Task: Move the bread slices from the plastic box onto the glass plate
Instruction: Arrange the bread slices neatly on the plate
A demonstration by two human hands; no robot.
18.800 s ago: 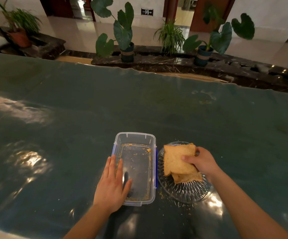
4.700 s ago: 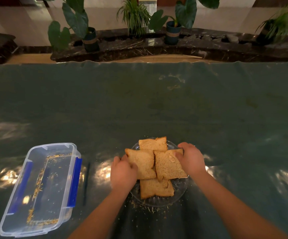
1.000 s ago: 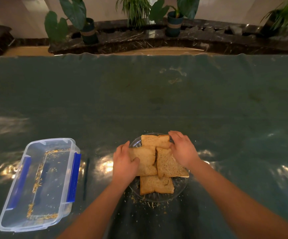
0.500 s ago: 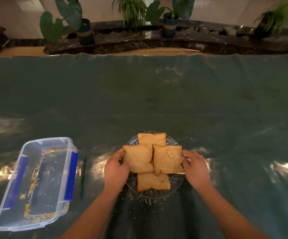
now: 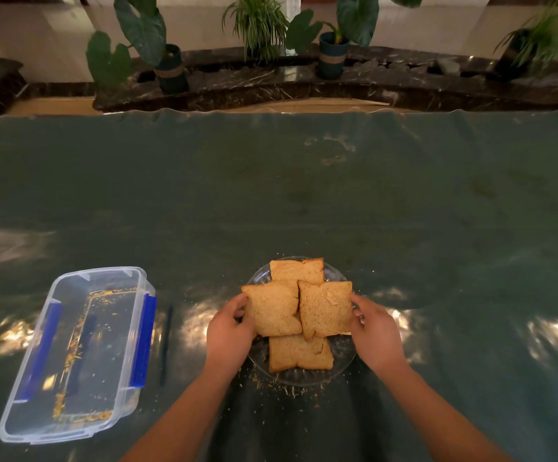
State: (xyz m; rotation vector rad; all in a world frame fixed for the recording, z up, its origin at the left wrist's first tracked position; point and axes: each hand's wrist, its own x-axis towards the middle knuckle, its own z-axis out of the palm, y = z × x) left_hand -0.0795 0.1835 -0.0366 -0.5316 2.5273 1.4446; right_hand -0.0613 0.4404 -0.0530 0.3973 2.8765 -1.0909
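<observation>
All four tan square bread slices (image 5: pixel 299 313) lie on the round ribbed glass plate (image 5: pixel 344 356) near the table's front edge, the clear blue-latched plastic box (image 5: pixel 71 355) holds only crumbs, so the transfer looks done: left hand (image 5: pixel 229 336) and right hand (image 5: pixel 376 333) pinch the outer slice edges, merely needing to release.

A green tabletop (image 5: pixel 304 201) carries scattered crumbs (image 5: pixel 287 390); potted plants (image 5: pixel 167 66) line a marble ledge (image 5: pixel 387 86) at 12 o'clock.

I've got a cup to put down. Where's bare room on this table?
Bare: the wide stretch beyond the plate, and right of the right hand. The gap between box and left hand is narrow. Plate crowded with bread.
</observation>
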